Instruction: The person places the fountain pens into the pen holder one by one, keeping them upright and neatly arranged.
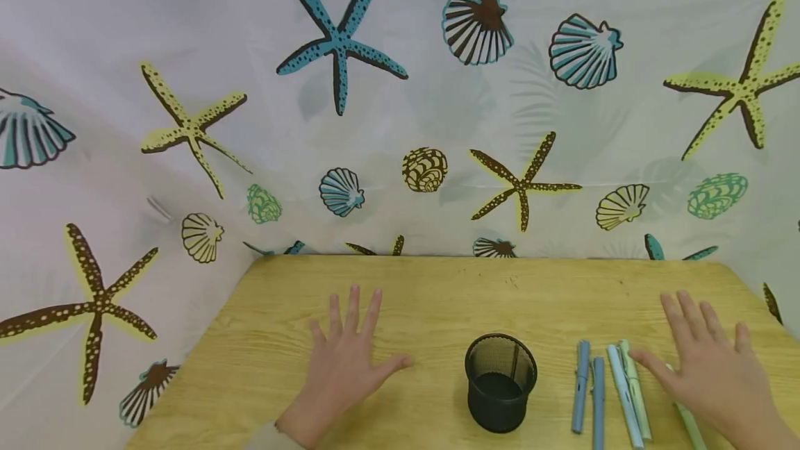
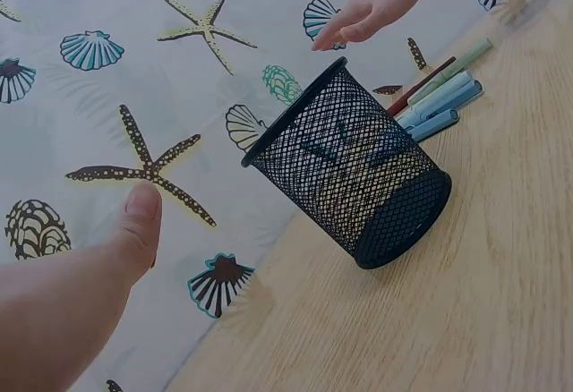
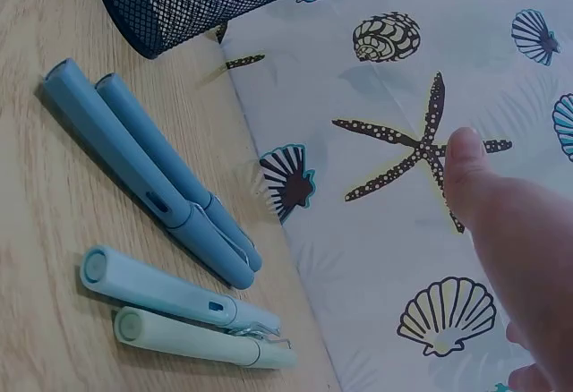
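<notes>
Both flat and spread on the counter [image 1: 437, 290], left hand [image 1: 346, 360] at 9 o'clock of the mesh cup [image 1: 500, 382], right hand [image 1: 709, 367] over pens [image 1: 609, 387] at 3 — could probably roll them off if swiped.

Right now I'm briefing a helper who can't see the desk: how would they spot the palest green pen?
On the light wooden table, look right of the black mesh pen cup to the row of capped pens. The pale mint-green pen lies beside the right hand; its neighbours on the cup's side are all blue.
</notes>
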The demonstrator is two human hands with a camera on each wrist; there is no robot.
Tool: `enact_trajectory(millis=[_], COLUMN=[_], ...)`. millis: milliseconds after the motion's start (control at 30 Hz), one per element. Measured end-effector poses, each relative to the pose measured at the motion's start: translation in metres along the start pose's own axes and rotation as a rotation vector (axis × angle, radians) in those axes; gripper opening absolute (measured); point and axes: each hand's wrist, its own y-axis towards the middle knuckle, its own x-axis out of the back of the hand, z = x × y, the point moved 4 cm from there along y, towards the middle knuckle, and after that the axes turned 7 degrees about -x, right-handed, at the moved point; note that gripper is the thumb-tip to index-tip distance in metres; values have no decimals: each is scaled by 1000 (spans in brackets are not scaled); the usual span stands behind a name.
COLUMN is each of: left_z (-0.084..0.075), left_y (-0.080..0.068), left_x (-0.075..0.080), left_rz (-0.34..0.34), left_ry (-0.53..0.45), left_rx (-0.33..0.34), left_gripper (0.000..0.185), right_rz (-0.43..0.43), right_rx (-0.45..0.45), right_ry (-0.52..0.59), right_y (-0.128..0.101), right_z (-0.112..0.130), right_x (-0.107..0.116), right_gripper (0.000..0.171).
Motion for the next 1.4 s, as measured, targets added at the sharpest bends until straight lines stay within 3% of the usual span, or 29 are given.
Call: enact_trajectory(millis=[167,400,667,867,967,1167,1400], left_z=[-4,-15,-31,-46,-53,-65,-80], left_y=[4,6,11,16,17,19,17], left_x=[0,0,-3,-3,-4,-6,-15], left_rz=[17,39,25,-20,-49,-98,-45], left_ry=[-106,-241,-345,-435,-541,-829,-1014], left_rx=[22,21,6,-18,-27,-60,-93], left_gripper=[101,100,99,91,81,63,58], right_rz=[-26,-154,-31,-117,-80,46,99], right_rx=[-19,-28,-169,-145,-145,-226,-289], right_ry=[2,-28,5,30,45,107,186], right_y=[1,-3,1,1,3,7,9], right_z=[-4,-11,-24,-32,-37,-51,-62], right_x=[7,18,16,15,11,-1,-13], right_gripper=[98,89,82,51,46,55,61])
